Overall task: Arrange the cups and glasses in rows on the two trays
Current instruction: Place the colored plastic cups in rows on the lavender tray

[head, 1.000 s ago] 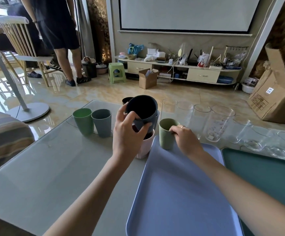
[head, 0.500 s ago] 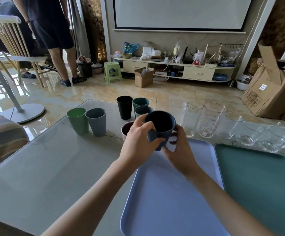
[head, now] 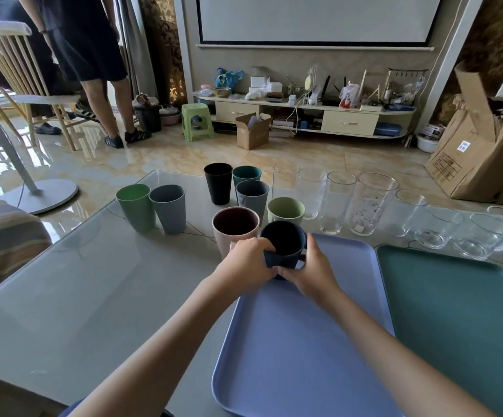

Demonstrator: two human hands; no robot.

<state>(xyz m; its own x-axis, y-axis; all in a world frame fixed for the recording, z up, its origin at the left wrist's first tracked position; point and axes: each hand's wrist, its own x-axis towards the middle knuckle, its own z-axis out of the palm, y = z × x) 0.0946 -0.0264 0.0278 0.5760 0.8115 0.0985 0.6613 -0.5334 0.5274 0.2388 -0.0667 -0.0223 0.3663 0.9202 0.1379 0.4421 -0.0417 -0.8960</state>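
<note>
Both my hands hold a dark blue cup over the far left corner of the lilac tray. My left hand grips its left side and my right hand grips its lower right side. A teal tray lies to the right. A pale green ribbed cup stands just behind the blue one, a pink cup to its left. Farther back stand a grey ribbed cup, a teal cup and a black cup. A green cup and a grey-blue cup stand at the left.
Several clear glasses, tall ones and short ones, line the glass table's far edge. A person stands near a wooden chair at the far left. A cardboard box sits on the floor at the right.
The dark blue cup has come down and toward me, from in front of the other cups to just above the lilac tray's far left corner. Both hands stayed on it.
</note>
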